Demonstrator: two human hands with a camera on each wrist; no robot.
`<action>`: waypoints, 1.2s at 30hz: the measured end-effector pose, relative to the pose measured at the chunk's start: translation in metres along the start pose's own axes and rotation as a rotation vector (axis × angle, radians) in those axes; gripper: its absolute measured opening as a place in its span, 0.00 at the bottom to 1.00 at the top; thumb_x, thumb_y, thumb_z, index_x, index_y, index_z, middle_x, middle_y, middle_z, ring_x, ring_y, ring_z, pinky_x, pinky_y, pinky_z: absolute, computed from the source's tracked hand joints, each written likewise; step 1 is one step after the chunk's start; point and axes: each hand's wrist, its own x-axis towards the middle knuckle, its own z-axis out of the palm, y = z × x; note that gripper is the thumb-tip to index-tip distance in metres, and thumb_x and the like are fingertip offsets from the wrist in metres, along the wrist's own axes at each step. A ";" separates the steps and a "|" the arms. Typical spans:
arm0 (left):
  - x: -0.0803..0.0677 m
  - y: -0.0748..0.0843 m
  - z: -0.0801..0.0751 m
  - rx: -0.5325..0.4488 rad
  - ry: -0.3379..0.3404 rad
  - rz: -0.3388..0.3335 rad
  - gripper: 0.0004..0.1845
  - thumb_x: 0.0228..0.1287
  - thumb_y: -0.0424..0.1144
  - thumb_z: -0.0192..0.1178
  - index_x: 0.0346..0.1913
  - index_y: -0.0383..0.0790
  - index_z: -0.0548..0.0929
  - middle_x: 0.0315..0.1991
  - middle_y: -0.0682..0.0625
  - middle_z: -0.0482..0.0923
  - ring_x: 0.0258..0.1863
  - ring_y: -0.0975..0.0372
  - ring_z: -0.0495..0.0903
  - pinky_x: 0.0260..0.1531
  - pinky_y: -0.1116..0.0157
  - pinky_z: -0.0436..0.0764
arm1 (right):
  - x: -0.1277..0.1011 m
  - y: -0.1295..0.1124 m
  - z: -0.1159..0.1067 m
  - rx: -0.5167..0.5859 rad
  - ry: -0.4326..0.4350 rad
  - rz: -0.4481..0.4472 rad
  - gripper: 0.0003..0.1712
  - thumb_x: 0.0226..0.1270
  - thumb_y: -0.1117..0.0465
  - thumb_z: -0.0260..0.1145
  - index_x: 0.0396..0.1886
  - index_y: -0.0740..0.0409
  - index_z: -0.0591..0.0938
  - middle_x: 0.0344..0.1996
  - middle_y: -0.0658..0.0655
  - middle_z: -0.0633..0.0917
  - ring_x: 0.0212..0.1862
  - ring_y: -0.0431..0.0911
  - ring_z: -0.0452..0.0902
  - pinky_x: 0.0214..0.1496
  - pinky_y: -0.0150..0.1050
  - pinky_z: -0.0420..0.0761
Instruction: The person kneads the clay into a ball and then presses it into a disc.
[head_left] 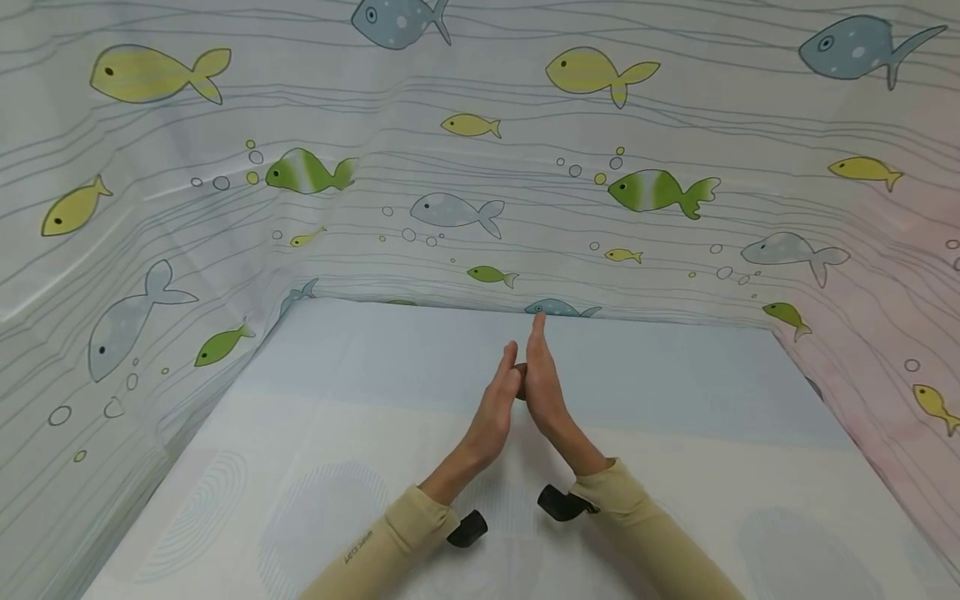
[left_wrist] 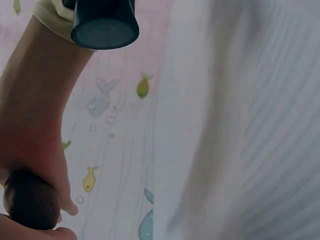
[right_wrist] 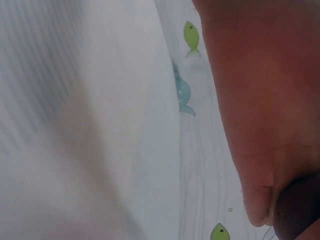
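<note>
A dark brown, rounded lump (head_left: 521, 383) is held between two facing palms above the table. On its left side, my left hand (head_left: 494, 410) presses it with fingers straight and pointing away from me. My right hand (head_left: 545, 385) lies against the other side, fingers extended likewise and reaching a little farther up in the head view. In the left wrist view the lump (left_wrist: 31, 201) looks smooth and nearly black, sandwiched between the palms. The right wrist view shows part of the same lump (right_wrist: 299, 207) at the lower corner, with faint creases on its surface.
A white and pale blue cloth (head_left: 637, 375) with faint circle patterns covers the table. Fish-printed curtains (head_left: 360, 117) surround its back and sides. Black wrist cameras (head_left: 468, 529) hang under the beige sleeves (head_left: 397, 533).
</note>
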 end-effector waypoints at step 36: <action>0.038 0.017 -0.026 0.059 0.119 0.133 0.35 0.75 0.48 0.35 0.79 0.34 0.44 0.80 0.49 0.38 0.79 0.60 0.34 0.76 0.53 0.35 | -0.045 0.005 0.016 0.191 -0.183 0.031 0.35 0.83 0.44 0.28 0.81 0.56 0.41 0.77 0.60 0.51 0.78 0.53 0.44 0.76 0.58 0.48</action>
